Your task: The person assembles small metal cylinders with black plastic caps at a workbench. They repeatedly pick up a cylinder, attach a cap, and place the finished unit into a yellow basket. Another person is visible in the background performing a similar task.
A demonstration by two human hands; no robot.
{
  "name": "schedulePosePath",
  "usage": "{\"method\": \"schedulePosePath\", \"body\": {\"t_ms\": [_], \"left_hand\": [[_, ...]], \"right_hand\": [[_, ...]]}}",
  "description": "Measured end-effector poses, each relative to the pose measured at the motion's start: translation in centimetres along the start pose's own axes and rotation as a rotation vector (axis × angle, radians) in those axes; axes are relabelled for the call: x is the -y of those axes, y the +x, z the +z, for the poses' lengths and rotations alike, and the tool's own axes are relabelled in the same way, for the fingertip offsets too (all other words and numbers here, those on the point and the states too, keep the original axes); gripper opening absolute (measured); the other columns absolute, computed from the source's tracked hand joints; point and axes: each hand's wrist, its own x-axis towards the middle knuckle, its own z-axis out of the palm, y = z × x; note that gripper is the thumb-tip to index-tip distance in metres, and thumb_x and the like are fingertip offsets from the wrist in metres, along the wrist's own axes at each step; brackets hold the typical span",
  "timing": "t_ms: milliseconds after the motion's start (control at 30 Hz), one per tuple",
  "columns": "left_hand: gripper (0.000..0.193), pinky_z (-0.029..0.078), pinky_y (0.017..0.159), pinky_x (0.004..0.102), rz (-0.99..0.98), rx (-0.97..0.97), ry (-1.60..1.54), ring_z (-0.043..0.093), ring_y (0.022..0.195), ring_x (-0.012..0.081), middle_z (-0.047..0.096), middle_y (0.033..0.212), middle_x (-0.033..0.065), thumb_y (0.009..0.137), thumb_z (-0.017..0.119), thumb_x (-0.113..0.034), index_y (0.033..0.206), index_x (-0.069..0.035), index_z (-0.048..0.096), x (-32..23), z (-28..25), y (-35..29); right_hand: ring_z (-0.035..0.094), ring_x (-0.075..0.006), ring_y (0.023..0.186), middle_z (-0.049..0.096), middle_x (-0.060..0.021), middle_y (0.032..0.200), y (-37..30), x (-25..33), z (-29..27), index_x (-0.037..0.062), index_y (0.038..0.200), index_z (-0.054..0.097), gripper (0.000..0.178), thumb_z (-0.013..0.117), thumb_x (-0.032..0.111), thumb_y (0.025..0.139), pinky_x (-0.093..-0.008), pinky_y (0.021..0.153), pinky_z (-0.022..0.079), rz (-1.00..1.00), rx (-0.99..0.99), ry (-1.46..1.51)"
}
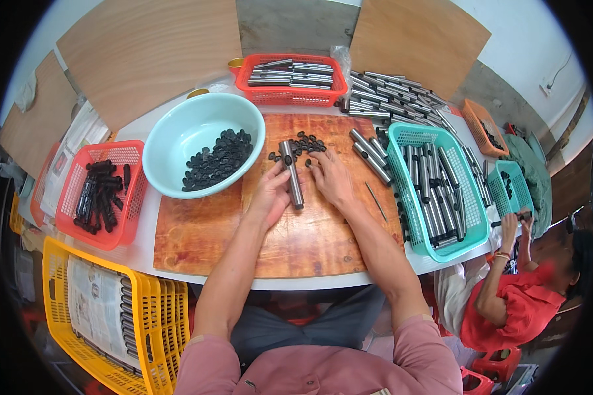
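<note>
My left hand is closed around a shiny metal tube with a dark upper end and a black oval piece set in its side. The tube stands tilted over the wooden board. Close to its right, my right hand has its fingers bent, and a small black oval piece shows between thumb and fingertips. Just beyond these fingertips lies a loose cluster of black oval pieces. A thin dark rod rests on the board right of my right hand.
A pale blue basin holds many black pieces. Tubes fill a teal basket and a red basket, and a stack of tubes lies behind. Black parts sit in another red basket. A yellow crate stands low left; a person works at right.
</note>
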Motion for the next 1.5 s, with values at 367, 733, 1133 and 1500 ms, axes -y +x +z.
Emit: {"method": "schedulePosePath", "body": {"t_ms": [367,733,1133,1500], "left_hand": [[0.042,0.06,0.089,0.0443,-0.01,0.011,0.058,0.068,0.1,0.0269,0.065,0.115,0.0144,0.1,0.058,-0.007,0.141,-0.002,0.048,0.0,0.7,-0.2],[0.046,0.061,0.088,0.0437,-0.021,0.0,0.071,0.069,0.099,0.0265,0.064,0.116,0.0151,0.1,0.059,-0.007,0.143,-0.001,0.046,-0.2,1.3,-0.5],[0.038,0.061,0.09,0.0437,-0.049,-0.017,0.097,0.069,0.099,0.0278,0.064,0.116,0.0153,0.102,0.056,-0.01,0.139,-0.002,0.05,-0.3,1.1,-0.6],[0.037,0.062,0.087,0.041,-0.034,-0.005,0.083,0.069,0.097,0.0269,0.065,0.116,0.0165,0.102,0.057,-0.01,0.137,-0.002,0.051,-0.1,0.8,-0.6]], "right_hand": [[0.065,-0.0369,0.096,0.065,-0.017,0.102,0.4,-1.4,0.7,0.0018,0.102,0.071,0.021,0.072,0.014,0.085,-0.0464,0.084,0.052,0.086,0.105,-0.02],[0.065,-0.0356,0.091,0.065,-0.0179,0.099,0.3,-0.9,-0.4,-0.0017,0.101,0.07,0.022,0.07,0.01,0.083,-0.045,0.082,0.052,0.064,0.144,0.024],[0.069,-0.0277,0.083,0.065,-0.0169,0.096,0.3,0.4,-1.7,-0.0028,0.11,0.07,0.028,0.072,0.011,0.085,-0.0377,0.075,0.056,0.162,0.084,0.162],[0.066,-0.0297,0.083,0.063,-0.016,0.091,0.2,0.2,-1.6,-0.0011,0.102,0.07,0.022,0.072,0.008,0.082,-0.0407,0.073,0.054,0.071,0.071,0.132]]}}
